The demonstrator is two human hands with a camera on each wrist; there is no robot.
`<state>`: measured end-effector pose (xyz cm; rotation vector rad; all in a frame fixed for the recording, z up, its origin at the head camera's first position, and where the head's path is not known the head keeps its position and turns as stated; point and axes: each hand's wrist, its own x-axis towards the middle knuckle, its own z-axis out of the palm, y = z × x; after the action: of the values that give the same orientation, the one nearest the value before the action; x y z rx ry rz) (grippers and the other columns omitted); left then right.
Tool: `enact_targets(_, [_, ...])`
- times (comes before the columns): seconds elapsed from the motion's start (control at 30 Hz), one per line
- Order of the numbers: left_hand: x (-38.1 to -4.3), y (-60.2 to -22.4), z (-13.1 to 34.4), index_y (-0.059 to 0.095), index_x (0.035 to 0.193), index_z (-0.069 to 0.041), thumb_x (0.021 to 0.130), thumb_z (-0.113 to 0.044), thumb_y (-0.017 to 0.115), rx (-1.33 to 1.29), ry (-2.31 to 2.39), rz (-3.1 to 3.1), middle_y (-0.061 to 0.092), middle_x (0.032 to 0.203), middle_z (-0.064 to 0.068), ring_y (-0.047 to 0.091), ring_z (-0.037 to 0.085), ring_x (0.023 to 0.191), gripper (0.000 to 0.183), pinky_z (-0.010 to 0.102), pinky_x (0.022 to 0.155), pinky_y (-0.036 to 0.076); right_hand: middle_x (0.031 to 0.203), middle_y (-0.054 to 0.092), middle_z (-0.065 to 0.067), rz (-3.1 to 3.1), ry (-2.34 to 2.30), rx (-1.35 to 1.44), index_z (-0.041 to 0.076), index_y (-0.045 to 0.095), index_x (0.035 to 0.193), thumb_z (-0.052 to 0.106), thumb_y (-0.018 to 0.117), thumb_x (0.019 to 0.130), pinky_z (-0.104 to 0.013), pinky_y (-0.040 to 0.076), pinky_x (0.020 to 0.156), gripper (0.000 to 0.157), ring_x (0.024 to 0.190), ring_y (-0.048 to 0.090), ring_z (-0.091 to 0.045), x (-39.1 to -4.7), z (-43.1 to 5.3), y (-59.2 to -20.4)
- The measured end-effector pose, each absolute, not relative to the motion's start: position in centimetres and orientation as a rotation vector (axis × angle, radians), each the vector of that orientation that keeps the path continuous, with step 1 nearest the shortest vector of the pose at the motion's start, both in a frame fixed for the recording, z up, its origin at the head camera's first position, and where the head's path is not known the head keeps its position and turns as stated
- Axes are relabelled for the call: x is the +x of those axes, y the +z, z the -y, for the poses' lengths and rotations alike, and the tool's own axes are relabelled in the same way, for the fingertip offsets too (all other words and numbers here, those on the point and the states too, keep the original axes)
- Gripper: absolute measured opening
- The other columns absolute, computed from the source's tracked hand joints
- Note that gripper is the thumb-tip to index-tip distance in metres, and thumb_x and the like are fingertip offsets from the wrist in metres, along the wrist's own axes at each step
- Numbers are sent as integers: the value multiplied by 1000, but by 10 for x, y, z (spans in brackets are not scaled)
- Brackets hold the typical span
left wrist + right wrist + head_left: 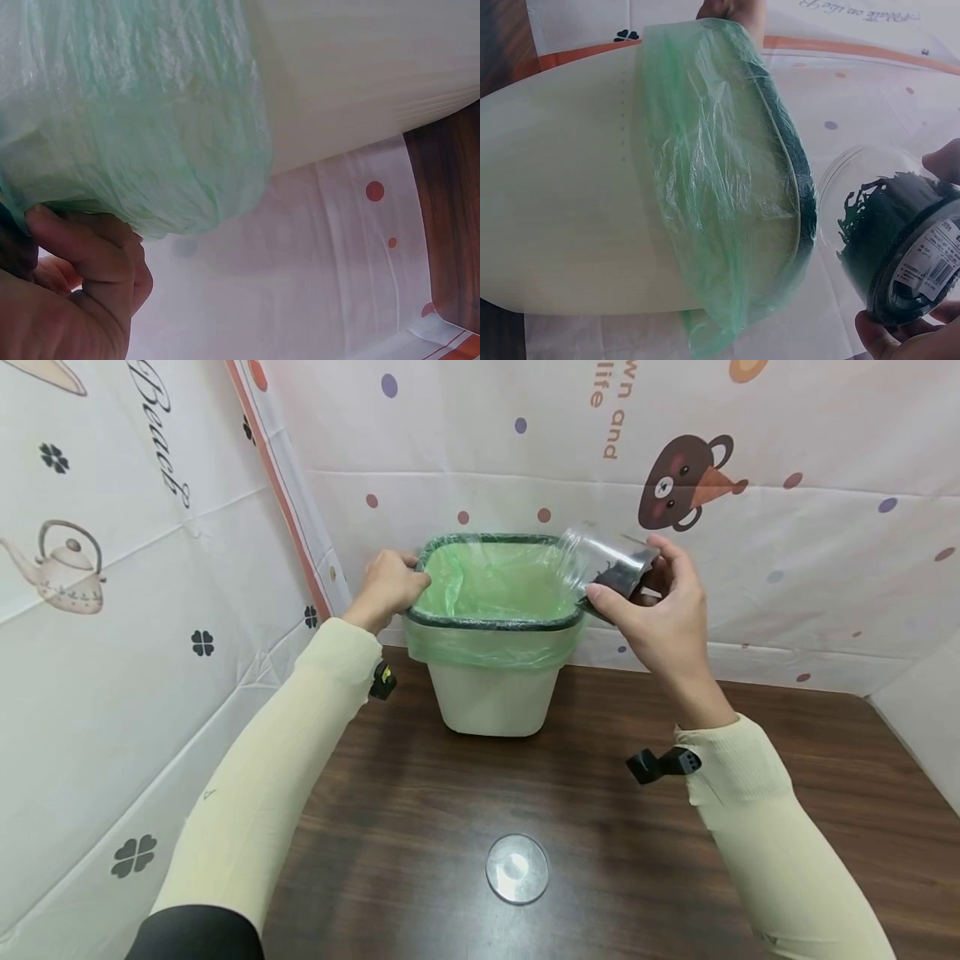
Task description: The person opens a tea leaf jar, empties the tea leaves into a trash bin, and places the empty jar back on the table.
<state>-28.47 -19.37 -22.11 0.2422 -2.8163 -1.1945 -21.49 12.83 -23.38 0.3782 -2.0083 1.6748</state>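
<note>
A pale trash bin [491,697] stands on the table, lined with a green plastic bag [487,647] folded down over its dark rim. At the bin's left side, my left hand [390,583] grips the bagged rim, its fingers curled at the bag's edge in the left wrist view. My right hand [667,610] holds a clear jar [588,556] near its base, tipped sideways with its mouth toward the bin's right rim. Dark shredded stuff [889,217] lies inside the jar. A white barcode label [928,259] shows on the jar's base.
A round clear lid [517,868] lies on the brown wooden table [420,827] in front of the bin. Printed white sheeting [825,568] hangs close behind the bin and along the left side.
</note>
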Motion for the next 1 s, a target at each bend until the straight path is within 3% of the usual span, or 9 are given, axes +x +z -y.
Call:
enact_targets(0.17, [-287, -222, 194, 54, 146, -11, 97, -17, 54, 239, -1207, 2817, 46, 154, 3, 43, 8, 54, 50, 22, 51, 41, 114, 59, -6, 2015, 1658, 392, 9, 51, 142, 14, 85, 77, -20, 54, 78, 74, 90, 64, -17, -217, -127, -233])
enact_targets(0.4, [-286, -222, 195, 58, 143, -9, 96, -16, 55, 245, -1194, 2809, 49, 150, 5, 48, 12, 66, 47, 23, 53, 42, 115, 60, -5, 2049, 1603, 384, 12, 51, 143, 19, 87, 76, -20, 53, 76, 76, 91, 64, -17, -219, -126, -231])
enact_targets(0.83, [-286, -221, 195, 58, 143, -9, 97, -17, 55, 243, -1200, 2812, 49, 151, 5, 49, 13, 67, 47, 23, 53, 41, 108, 61, -1, 2105, 1504, 418, 15, 54, 145, 24, 88, 76, -21, 51, 70, 77, 89, 62, -17, -223, -124, -229])
enact_targets(1.0, [-286, -221, 194, 57, 143, -8, 97, -17, 56, 236, -1192, 2805, 49, 151, 6, 50, 15, 80, 47, 24, 57, 44, 110, 62, -1, 2120, 1488, 415, 17, 53, 147, 26, 87, 76, -21, 51, 71, 79, 91, 62, -17, -223, -124, -228])
